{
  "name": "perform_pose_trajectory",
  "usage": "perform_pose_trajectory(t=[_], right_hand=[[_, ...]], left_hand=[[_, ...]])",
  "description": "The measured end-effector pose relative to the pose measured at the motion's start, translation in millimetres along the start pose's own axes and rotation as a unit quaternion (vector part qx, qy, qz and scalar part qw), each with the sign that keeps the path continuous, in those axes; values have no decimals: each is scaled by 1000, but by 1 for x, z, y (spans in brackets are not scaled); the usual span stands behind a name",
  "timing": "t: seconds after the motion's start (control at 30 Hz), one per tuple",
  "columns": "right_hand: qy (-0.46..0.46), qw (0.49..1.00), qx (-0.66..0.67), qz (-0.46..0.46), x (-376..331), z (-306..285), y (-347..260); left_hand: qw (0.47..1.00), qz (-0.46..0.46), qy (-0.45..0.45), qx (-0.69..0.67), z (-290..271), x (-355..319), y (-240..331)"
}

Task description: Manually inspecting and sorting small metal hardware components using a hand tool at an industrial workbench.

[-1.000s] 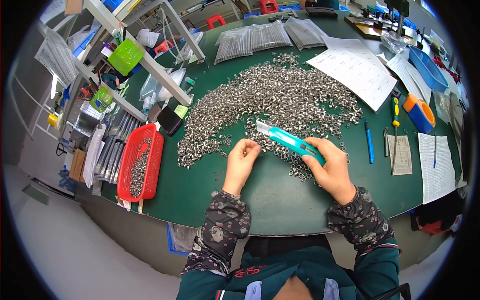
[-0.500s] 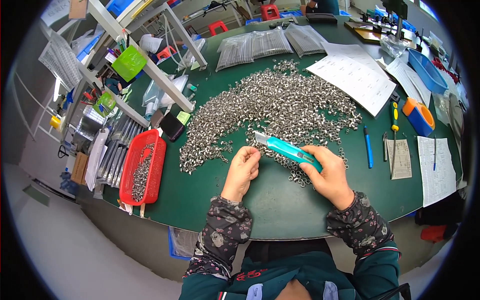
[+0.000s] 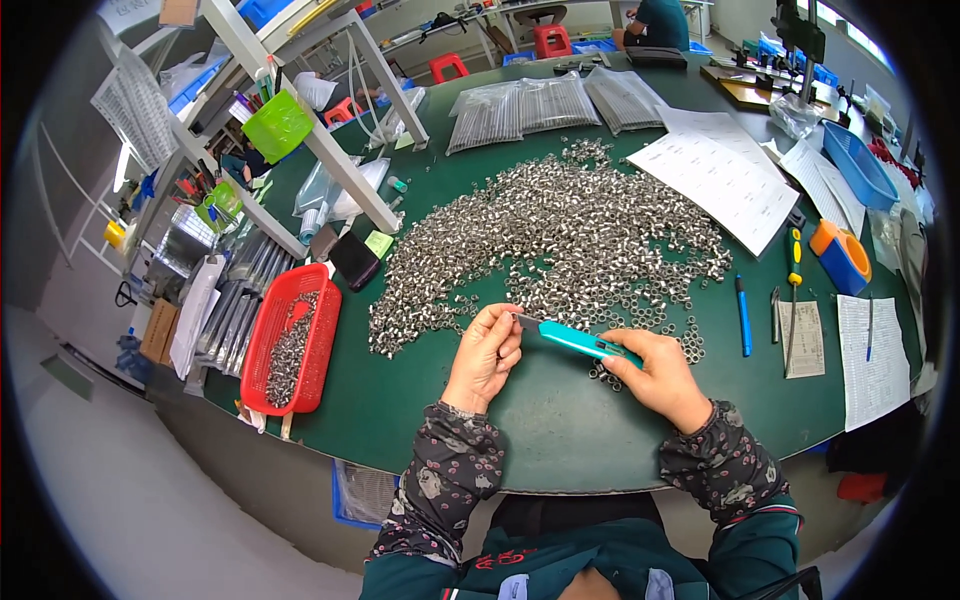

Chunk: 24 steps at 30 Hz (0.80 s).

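My right hand [image 3: 660, 378] is wrapped round the turquoise handle of a utility knife [image 3: 575, 341], its blade pointing left. The blade tip reaches the fingertips of my left hand [image 3: 482, 362], where thumb and forefinger are pinched together. What the pinch holds, if anything, is too small and hidden to make out. Just beyond both hands a wide heap of small silvery metal rings [image 3: 590, 220] spreads over the green table [image 3: 560, 440]. A few loose rings lie next to my right hand.
At left stands a red plastic basket [image 3: 327, 350] with more metal pieces, near a black phone-like object [image 3: 354, 260]. To the right lie a blue pen [image 3: 743, 317], a yellow-handled screwdriver [image 3: 794, 250], an orange-and-blue tape dispenser [image 3: 842, 257] and paper sheets [image 3: 715, 185]. Bagged rods [image 3: 560, 105] lie behind the heap.
The knife has turned and tipped so its blade now meets my left fingertips; before, it was raised above them. The whole view has shifted slightly.
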State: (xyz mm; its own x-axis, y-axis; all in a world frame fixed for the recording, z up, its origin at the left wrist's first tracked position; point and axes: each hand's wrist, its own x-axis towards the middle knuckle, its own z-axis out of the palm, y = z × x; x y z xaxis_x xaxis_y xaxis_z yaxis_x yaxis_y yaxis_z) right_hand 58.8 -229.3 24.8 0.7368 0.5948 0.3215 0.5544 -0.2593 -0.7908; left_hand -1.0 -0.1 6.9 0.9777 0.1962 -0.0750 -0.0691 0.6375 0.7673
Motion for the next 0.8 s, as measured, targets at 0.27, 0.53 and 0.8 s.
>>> perform_pose_trajectory(t=[0.27,0.53,0.8], right_hand=[[-38,999,25,23,2,-3,-5],[-39,999,24,24,1,-3,-1],[-19,999,-30,0,1,-3,-1]], left_hand=[[1000,-11,-22,-14,0,-1,1],[1000,0,-2,13,-2,-1,0],[1000,5,7,25,-3,-1,-1]])
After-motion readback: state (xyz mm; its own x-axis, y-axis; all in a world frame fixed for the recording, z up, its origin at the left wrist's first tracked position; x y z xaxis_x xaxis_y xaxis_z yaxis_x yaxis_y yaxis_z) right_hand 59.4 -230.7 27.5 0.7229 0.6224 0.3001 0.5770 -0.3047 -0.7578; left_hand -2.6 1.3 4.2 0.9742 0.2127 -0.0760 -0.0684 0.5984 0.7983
